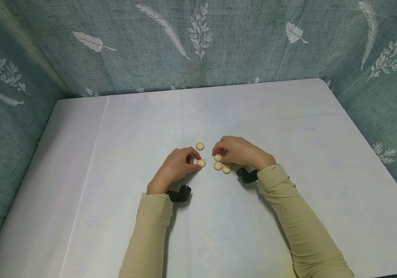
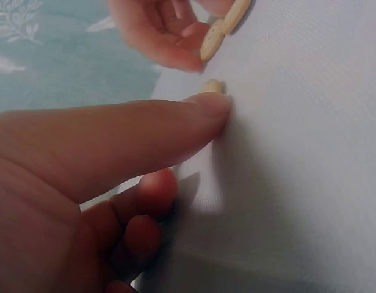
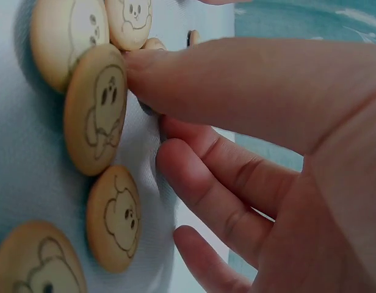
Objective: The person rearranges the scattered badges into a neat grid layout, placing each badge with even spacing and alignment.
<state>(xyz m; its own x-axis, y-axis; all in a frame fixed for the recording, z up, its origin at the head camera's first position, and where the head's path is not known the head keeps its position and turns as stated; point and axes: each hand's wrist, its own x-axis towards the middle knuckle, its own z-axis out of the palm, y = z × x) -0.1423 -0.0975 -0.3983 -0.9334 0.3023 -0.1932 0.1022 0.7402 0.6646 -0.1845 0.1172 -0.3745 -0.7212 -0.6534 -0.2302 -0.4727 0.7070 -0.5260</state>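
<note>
Disc [image 1: 202,163] lies between the left hand's [image 1: 177,166] fingers [image 1: 194,152], at their tips.

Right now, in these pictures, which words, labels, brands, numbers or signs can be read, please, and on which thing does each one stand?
No word, label, brand, number or sign can be read in any view.
Pale discs: line-drawn figures with faces, no readable lettering; in the head view their marks are too small to tell.
Curtain: printed leaves and sprigs.
</note>
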